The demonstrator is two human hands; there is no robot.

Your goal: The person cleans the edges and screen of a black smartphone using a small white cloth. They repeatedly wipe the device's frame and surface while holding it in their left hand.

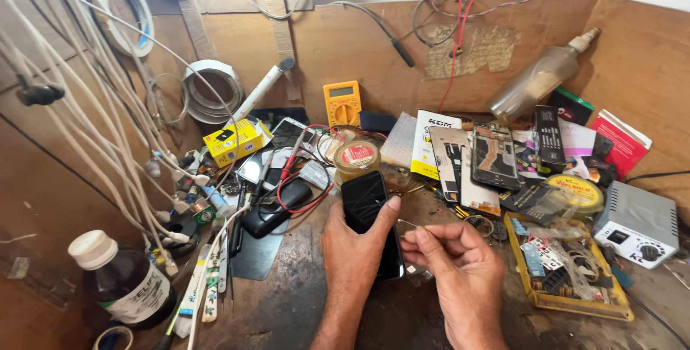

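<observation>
A black smartphone lies on the brown workbench, screen up and dark. My left hand rests on its left edge, thumb stretched across the screen's upper right. Beside the phone's right edge my right hand pinches a thin, small metal piece between thumb and forefinger, its tip close to the phone's side. What exactly the piece is I cannot tell.
A yellow multimeter leans at the back wall. An opened phone and packets lie behind. A yellow parts tray and a white power unit sit right. A dark bottle, cables and tape rolls crowd the left.
</observation>
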